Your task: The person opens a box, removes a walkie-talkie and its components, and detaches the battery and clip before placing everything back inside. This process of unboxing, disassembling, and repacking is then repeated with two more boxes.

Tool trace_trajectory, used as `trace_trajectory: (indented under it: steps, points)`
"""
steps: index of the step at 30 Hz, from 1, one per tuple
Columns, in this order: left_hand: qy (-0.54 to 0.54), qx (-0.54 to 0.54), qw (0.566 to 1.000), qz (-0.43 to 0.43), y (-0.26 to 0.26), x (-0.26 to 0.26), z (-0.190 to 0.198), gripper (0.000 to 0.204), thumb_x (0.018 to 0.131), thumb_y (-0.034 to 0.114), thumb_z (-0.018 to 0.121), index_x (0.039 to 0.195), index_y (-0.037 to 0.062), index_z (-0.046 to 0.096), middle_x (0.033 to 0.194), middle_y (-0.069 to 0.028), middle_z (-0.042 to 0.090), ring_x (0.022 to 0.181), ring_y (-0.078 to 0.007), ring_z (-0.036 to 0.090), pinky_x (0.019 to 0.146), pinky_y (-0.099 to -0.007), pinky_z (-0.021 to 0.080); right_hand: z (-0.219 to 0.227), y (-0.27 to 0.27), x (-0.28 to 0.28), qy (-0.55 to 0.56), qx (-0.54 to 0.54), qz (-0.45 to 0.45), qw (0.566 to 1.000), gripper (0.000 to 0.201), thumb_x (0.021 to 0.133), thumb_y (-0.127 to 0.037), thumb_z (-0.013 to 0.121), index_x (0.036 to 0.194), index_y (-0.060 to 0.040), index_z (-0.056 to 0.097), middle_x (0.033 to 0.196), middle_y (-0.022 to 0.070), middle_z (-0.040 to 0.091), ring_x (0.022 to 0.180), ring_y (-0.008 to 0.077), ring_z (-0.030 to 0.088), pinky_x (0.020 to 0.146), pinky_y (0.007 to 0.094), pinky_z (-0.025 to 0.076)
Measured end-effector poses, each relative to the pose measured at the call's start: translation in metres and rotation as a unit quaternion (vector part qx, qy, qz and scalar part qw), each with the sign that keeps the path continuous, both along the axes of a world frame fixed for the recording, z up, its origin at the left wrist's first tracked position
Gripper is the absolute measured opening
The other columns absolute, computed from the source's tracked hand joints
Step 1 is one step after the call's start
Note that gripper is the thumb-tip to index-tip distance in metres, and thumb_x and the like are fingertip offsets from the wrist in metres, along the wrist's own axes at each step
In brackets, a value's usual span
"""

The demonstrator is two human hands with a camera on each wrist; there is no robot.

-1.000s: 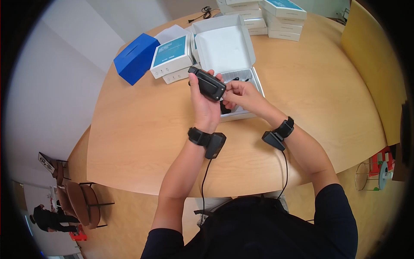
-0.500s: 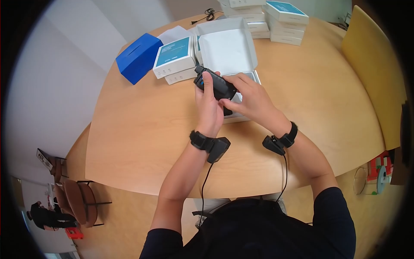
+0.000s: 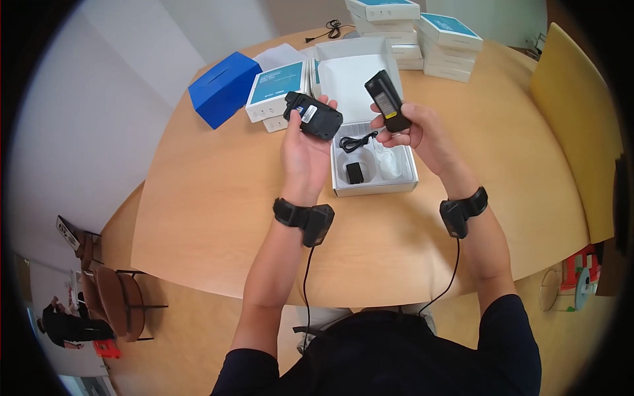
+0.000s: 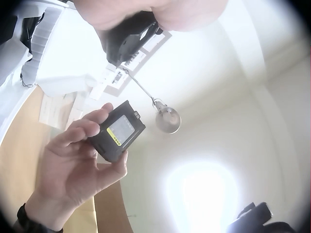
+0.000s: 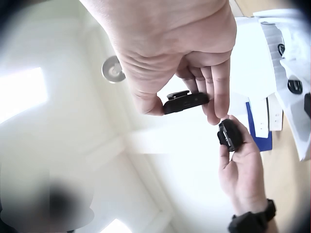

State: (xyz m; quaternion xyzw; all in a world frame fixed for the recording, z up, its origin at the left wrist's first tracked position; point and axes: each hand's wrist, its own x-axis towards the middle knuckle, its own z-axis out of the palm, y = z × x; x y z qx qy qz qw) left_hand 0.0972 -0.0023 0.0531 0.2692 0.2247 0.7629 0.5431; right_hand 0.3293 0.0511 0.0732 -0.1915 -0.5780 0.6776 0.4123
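In the head view my left hand (image 3: 307,155) holds a black handheld device (image 3: 316,117), thumb along its near side. My right hand (image 3: 426,135) pinches a flat black block (image 3: 388,102) bearing a pale label with a yellow strip, raised right of the device and apart from it. The left wrist view shows the labelled face of the block (image 4: 118,132) between the right hand's thumb and fingers. Below the hands lies an open white box (image 3: 375,187) with a coiled black cable (image 3: 357,142), a small black adapter (image 3: 354,173) and a clear bag (image 3: 388,162).
White-and-teal boxes (image 3: 277,89) and a blue box (image 3: 224,89) stand at the back left. More stacked boxes (image 3: 450,49) are at the back right, with a black cord (image 3: 333,30) behind. A yellow chair back (image 3: 571,132) borders the table's right side.
The right hand has moved away to the right and up, and the black block is now apart from the device. The left hand has shifted slightly left, and the box's contents have come into view.
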Motion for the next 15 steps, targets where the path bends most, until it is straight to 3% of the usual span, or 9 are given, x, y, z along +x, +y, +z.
trace_trajectory:
  steps: [2,8,15]
  points:
    - [0.008,0.0,1.0,-0.022,-0.0063,0.007,0.0073,0.046,0.117,0.029,0.03,0.151,0.0011,0.043,0.154,-0.0245,0.053,0.147,-0.0383,0.051,0.121,-0.0491,0.045,0.0001,0.0057,0.004,0.043,-0.014,0.029,0.999,0.059,0.106,-0.041,0.054,0.135,0.0102,0.063,0.113,0.0209,0.077,0.096,0.0254,0.079,0.088,0.0346,0.066]
    - [-0.106,0.015,0.982,-0.153,-0.0103,0.0048,0.0073,0.049,0.119,0.033,0.035,0.153,-0.0013,0.041,0.153,-0.0267,0.052,0.147,-0.0408,0.05,0.121,-0.0508,0.048,0.001,0.0061,0.0058,0.041,-0.024,0.056,0.997,0.054,0.107,-0.037,0.053,0.134,0.0089,0.063,0.116,0.0237,0.077,0.096,0.0257,0.079,0.087,0.0343,0.066]
    - [-0.065,0.04,0.989,-0.123,-0.0091,0.0113,0.0047,0.051,0.117,0.038,0.043,0.153,0.0017,0.043,0.152,-0.0239,0.054,0.145,-0.0374,0.052,0.121,-0.0496,0.049,-0.0008,0.0064,0.0028,0.009,-0.001,0.015,1.0,0.047,0.105,-0.027,0.057,0.132,0.0109,0.062,0.117,0.0227,0.077,0.094,0.0245,0.079,0.087,0.0339,0.066]
